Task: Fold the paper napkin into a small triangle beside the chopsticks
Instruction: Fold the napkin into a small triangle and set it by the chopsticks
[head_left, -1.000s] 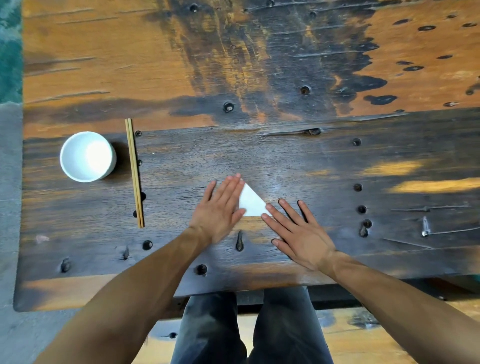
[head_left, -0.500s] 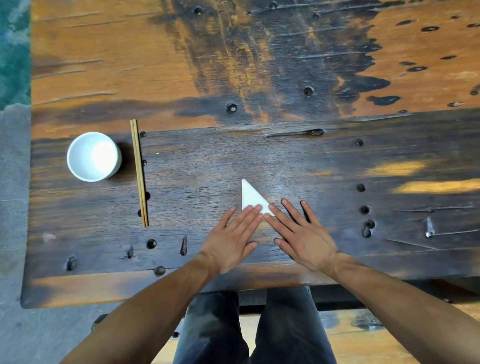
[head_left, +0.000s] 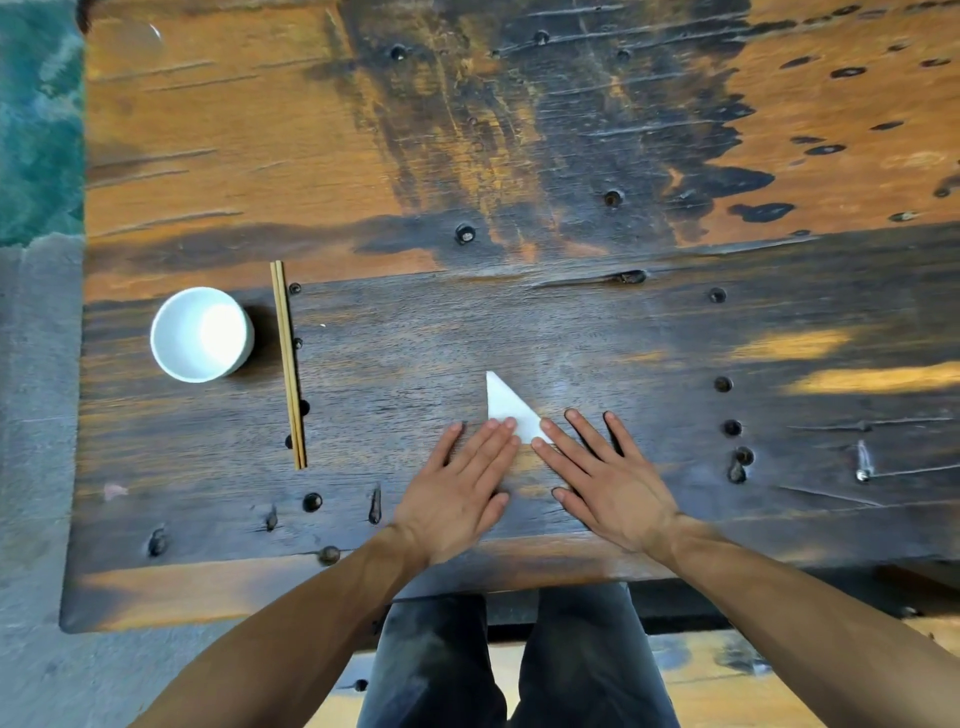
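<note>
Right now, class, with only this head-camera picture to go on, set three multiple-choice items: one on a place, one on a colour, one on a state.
1. Where do the chopsticks lie?
A. just right of the bowl
B. left of the bowl
C. across the bowl

2. What colour is the napkin?
A. green
B. red
C. white

3. How are the left hand and right hand?
A. fists
B. flat, fingers straight
C. raised off the table

Answers: 1 A, the sticks lie just right of the bowl; 2 C, the triangle is white; 3 B, both palms lie flat with fingertips at the napkin.
</note>
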